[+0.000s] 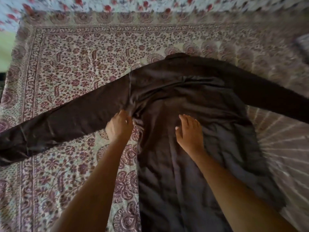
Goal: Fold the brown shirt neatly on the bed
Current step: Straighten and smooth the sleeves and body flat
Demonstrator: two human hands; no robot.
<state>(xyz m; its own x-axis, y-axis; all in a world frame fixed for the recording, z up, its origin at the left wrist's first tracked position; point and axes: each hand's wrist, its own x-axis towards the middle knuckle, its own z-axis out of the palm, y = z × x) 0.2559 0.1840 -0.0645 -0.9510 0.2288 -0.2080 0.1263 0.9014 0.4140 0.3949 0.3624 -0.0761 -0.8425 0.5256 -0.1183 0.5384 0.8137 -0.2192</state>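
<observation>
1. A dark brown long-sleeved shirt (192, 101) of smooth, slightly shiny cloth lies spread on the bed (70, 64), which is covered by a cream sheet printed with maroon flowers and paisley borders
2. The shirt's collar points away from the person, its body runs down toward the lower edge of the view, and the cloth there is wrinkled
3. One sleeve stretches flat toward the left edge, the other toward the right edge
4. The left hand (119, 126) sits at the armpit where the left-side sleeve meets the body; its fingers curl in a narrow grip on a bunch of the brown cloth
5. The right hand (189, 129) rests palm down on the middle of the shirt's body, fingers spread and flat, holding nothing
6. Both forearms are bare; the picture is blurred toward its edges
</observation>
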